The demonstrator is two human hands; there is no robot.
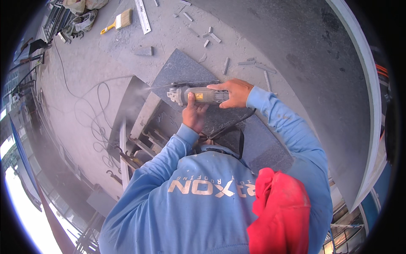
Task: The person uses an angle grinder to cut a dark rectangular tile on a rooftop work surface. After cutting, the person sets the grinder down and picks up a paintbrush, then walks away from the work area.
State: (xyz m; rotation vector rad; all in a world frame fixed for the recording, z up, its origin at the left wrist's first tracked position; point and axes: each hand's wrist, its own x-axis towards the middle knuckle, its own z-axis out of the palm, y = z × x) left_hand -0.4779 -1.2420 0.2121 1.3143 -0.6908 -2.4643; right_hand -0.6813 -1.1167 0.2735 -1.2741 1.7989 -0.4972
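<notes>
An angle grinder (207, 96) with a grey body lies sideways between my hands, its head toward the left. My left hand (194, 116) wraps the body from below near the head, thumb on top. Around the rear end closes my right hand (235, 92), fingers along the top and thumb below. The cutting disc shows only as a thin edge by the dark grey speckled slab (181, 67). Dust sprays left from the disc. Whether the disc is in the stone is hard to tell.
A paintbrush (120, 21), a metal ruler (143, 16) and several small stone offcuts (215, 37) lie on the dusty surface ahead. A cable (101, 103) coils at left, near metal clamps (127, 158). A large dark slab (313, 72) curves along the right. Red cloth (281, 211) hangs at my chest.
</notes>
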